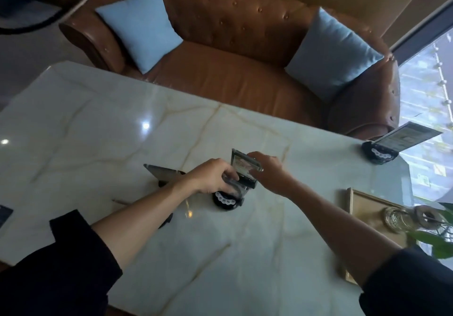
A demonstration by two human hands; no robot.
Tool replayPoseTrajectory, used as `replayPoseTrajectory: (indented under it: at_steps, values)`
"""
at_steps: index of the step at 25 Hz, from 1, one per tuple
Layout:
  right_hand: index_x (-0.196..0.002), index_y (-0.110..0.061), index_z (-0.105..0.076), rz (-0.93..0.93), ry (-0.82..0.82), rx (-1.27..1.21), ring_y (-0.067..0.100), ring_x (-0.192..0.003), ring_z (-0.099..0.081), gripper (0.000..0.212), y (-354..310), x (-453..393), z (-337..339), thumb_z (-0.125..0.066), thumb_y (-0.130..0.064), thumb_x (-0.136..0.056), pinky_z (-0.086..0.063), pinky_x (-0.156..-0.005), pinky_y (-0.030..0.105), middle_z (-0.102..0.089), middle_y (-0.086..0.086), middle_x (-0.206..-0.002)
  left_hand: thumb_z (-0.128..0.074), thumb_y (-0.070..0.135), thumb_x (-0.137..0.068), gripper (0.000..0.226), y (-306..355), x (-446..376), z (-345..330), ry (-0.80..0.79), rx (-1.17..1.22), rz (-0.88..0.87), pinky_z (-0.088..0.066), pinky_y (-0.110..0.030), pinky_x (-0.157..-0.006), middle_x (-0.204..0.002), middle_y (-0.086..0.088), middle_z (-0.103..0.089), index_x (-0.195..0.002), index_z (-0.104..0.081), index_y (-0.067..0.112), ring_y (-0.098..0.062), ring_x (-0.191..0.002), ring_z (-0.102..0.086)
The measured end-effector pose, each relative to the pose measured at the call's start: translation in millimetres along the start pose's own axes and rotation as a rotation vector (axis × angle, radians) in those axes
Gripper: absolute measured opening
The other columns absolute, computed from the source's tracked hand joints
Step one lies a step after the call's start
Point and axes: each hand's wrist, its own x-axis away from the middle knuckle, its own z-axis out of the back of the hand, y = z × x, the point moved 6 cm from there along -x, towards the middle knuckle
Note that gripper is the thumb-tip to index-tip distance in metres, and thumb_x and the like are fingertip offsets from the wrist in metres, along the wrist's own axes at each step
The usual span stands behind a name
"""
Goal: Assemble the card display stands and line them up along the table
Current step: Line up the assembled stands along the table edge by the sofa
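Mid-assembly now: left hand [213, 177] gripping the clear card holder [241, 177] just above its round black base [225, 199] at the middle of the marble counter [98, 124], right hand [268, 171] pinching the holder's top edge. Seemingly seating panel into base; next, press down squarely, then align with the finished stand [389, 147] at the far right and another stand [164, 172] behind the left wrist.

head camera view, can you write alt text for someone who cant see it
Over a white marble table, a person's left hand and right hand fit a clear card panel onto a round black base. A finished card stand sits far right, another panel left, a brown leather sofa behind.
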Motion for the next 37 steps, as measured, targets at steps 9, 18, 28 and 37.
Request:
replayPoseTrajectory:
  at_steps: [9, 18, 28, 37]
  values:
    - [-0.106, -0.028, -0.064, -0.058, 0.117, 0.163, 0.028, -0.079, -0.065, 0.029, 22, -13, 34, -0.044, -0.013, -0.092, -0.056, -0.064, 0.037, -0.072, 0.004, -0.097, -0.072, 0.024, -0.086, 0.019, 4, -25, 17, 0.179, -0.032, -0.042, -0.053, -0.035, -0.085, -0.103, 0.008, -0.076, -0.104, -0.077, 0.028, -0.012, -0.096, -0.068]
    - [-0.102, -0.026, -0.065, -0.209, 0.330, 0.170, 0.031, -0.080, -0.064, 0.024, 132, -11, 156, -0.049, -0.014, -0.090, -0.055, -0.062, 0.036, -0.074, 0.008, -0.100, -0.067, 0.026, -0.088, 0.010, 82, -121, 38, 0.284, -0.064, -0.113, -0.054, -0.037, -0.075, -0.091, 0.006, -0.071, -0.091, -0.075, 0.028, -0.018, -0.086, -0.067]
    - [-0.114, -0.021, -0.066, -0.315, 0.536, 0.189, 0.034, -0.084, -0.060, 0.028, 237, -31, 253, -0.052, -0.011, -0.092, -0.036, -0.063, 0.030, -0.070, 0.014, -0.109, -0.068, 0.013, -0.088, 0.015, 191, -245, 32, 0.370, 0.007, -0.257, -0.051, -0.031, -0.080, -0.092, 0.004, -0.072, -0.099, -0.077, 0.017, -0.016, -0.088, -0.066]
    - [-0.109, -0.019, -0.064, -0.234, 0.460, 0.156, 0.034, -0.091, -0.062, 0.023, 285, -58, 245, -0.051, -0.010, -0.092, -0.044, -0.066, 0.034, -0.069, 0.013, -0.109, -0.068, 0.012, -0.089, 0.015, 203, -296, 19, 0.375, 0.005, -0.279, -0.050, -0.030, -0.082, -0.097, -0.001, -0.075, -0.101, -0.077, 0.016, -0.016, -0.088, -0.066]
